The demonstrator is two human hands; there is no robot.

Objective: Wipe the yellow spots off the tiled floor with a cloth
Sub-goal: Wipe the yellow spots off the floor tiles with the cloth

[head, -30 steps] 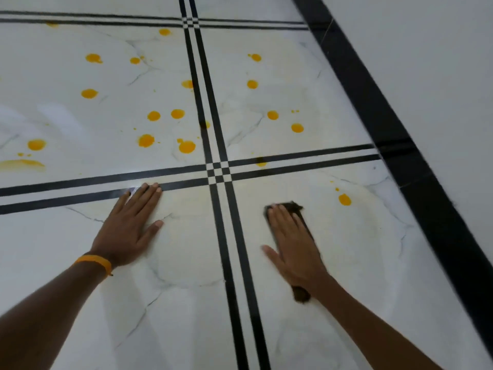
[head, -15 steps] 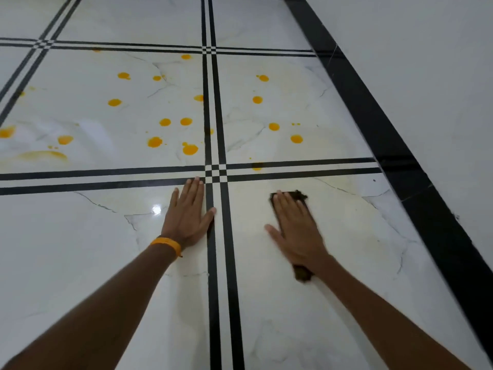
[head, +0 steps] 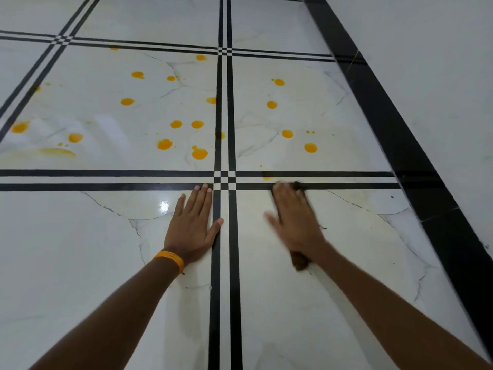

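Observation:
My right hand (head: 294,217) presses flat on a dark brown cloth (head: 300,261), whose ends stick out past my fingertips and under my wrist. The hand is blurred and its fingertips reach the black grout line. A small yellow spot (head: 266,178) lies just ahead of it between the two black lines. My left hand (head: 193,222), with an orange wristband, rests flat and empty on the white tiled floor (head: 80,249) beside the black cross lines. Several yellow spots (head: 199,154) dot the two tiles beyond.
A wide black border strip (head: 416,161) runs along the right, with a pale wall (head: 453,76) beyond it. Double black lines (head: 225,289) cross between my hands. A yellow smear (head: 56,152) marks the far left tile.
My right hand has pushed the cloth forward to the black line. The spot on the near right tile is gone. My left hand shifted right to the cross lines.

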